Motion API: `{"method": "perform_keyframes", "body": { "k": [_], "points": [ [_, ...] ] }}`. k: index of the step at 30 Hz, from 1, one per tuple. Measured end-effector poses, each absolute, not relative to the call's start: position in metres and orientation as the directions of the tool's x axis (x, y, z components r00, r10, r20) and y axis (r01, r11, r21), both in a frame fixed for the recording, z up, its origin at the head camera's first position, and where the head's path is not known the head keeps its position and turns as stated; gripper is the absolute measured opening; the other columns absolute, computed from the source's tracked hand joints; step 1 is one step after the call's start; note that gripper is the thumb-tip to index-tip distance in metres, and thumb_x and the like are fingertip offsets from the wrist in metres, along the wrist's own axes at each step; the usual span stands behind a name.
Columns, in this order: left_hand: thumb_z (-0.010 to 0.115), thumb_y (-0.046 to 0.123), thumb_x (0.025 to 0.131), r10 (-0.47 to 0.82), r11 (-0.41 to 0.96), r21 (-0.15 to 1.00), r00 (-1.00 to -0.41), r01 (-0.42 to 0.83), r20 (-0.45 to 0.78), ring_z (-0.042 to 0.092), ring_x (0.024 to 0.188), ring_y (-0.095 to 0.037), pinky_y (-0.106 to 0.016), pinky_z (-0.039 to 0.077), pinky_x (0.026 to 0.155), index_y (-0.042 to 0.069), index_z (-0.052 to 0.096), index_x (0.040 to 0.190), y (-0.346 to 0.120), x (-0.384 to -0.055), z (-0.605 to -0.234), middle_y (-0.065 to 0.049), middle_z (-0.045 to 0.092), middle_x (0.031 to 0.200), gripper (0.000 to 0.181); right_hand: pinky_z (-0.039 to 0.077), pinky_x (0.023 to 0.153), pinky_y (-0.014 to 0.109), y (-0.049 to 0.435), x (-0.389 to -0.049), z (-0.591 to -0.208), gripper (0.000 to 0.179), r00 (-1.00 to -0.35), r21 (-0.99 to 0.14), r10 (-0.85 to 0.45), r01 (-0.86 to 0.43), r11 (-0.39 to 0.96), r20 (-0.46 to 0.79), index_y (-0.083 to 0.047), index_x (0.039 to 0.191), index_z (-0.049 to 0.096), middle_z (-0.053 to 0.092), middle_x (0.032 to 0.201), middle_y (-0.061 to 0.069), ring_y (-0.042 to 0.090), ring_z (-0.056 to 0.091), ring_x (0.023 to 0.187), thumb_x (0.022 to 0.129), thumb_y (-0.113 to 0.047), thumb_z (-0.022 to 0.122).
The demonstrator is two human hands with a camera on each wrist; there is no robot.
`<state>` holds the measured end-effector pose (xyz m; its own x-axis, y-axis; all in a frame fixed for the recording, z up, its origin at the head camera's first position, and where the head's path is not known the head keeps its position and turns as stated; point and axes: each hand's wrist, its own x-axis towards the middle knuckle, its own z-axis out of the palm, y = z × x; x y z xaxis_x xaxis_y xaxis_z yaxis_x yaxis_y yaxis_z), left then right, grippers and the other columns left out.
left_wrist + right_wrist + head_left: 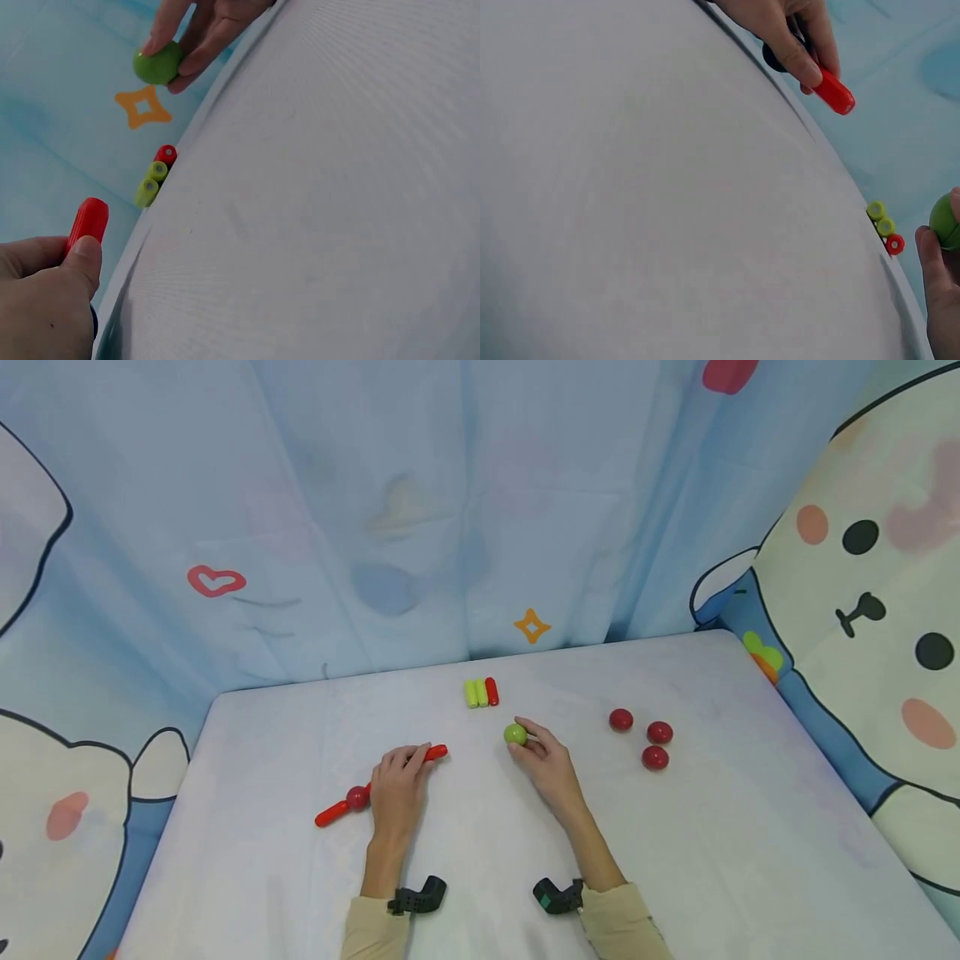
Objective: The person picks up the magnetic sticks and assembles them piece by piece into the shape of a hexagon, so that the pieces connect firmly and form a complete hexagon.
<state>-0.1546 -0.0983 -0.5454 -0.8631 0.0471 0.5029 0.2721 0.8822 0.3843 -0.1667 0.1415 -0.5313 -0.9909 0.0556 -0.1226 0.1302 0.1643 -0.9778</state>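
Observation:
My left hand (397, 789) grips a red rod (437, 752), whose end sticks out past the thumb and fingers. On the other side of that hand, a red ball (357, 797) and another red rod (332, 814) continue in the same line; the middle of the line is hidden under the fingers. To the right, my right hand (550, 770) pinches a green ball (515, 733) between thumb and fingers. The left wrist view shows the green ball (157, 64) held above the tabletop, with the gripped red rod (90, 221) at lower left.
Two yellow-green rods (476, 693) and a red rod (492, 691) lie side by side near the back of the white table (480, 860). Three dark red balls (655, 757) sit on the right. A blue patterned curtain (420, 527) hangs behind the table.

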Motion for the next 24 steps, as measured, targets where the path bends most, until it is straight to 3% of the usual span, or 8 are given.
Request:
{"method": "perform_keyframes", "body": {
  "k": [5, 12, 18, 24],
  "points": [
    [0.074, 0.019, 0.085, 0.120, 0.876, 0.334, -0.828, 0.348, 0.548, 0.062, 0.103, -0.022, -0.037, 0.054, 0.082, 0.020, 0.069, 0.121, -0.097, -0.154, -0.545, -0.002, 0.070, 0.105, 0.037, 0.051, 0.099, 0.030, 0.125, -0.163, -0.530, 0.049, -0.992, -0.979, -0.008, 0.126, 0.160, -0.129, -0.024, 0.137, 0.050, 0.055, 0.137, 0.004, 0.020, 0.058, 0.122, 0.091, -0.026, 0.068],
    [0.076, 0.020, 0.084, 0.197, 0.865, 0.279, -0.794, 0.417, 0.575, 0.062, 0.101, -0.020, -0.034, 0.055, 0.082, 0.022, 0.068, 0.123, -0.096, -0.154, -0.542, 0.000, 0.070, 0.102, 0.040, 0.052, 0.097, 0.025, 0.114, -0.160, -0.529, 0.043, -0.993, -0.983, -0.033, 0.107, 0.149, -0.113, -0.018, 0.128, 0.052, 0.058, 0.131, 0.004, 0.020, 0.060, 0.119, 0.089, -0.021, 0.070],
    [0.077, 0.016, 0.082, 0.223, 0.866, 0.252, -0.784, 0.433, 0.580, 0.061, 0.102, -0.020, -0.035, 0.056, 0.084, 0.023, 0.068, 0.123, -0.096, -0.154, -0.541, 0.000, 0.069, 0.103, 0.043, 0.053, 0.097, 0.033, 0.113, -0.157, -0.526, 0.042, -0.996, -0.976, -0.079, 0.034, 0.216, -0.052, -0.024, 0.129, 0.059, 0.058, 0.134, 0.002, 0.023, 0.062, 0.117, 0.089, -0.028, 0.070],
    [0.077, 0.014, 0.082, 0.221, 0.864, 0.259, -0.789, 0.431, 0.573, 0.062, 0.101, -0.020, -0.035, 0.056, 0.086, 0.021, 0.068, 0.123, -0.096, -0.152, -0.540, -0.001, 0.069, 0.102, 0.043, 0.053, 0.096, 0.031, 0.112, -0.155, -0.527, 0.045, -0.987, -0.976, -0.142, 0.037, 0.215, -0.069, -0.021, 0.133, 0.058, 0.057, 0.135, 0.004, 0.023, 0.062, 0.115, 0.090, -0.026, 0.069]
  ]
}}
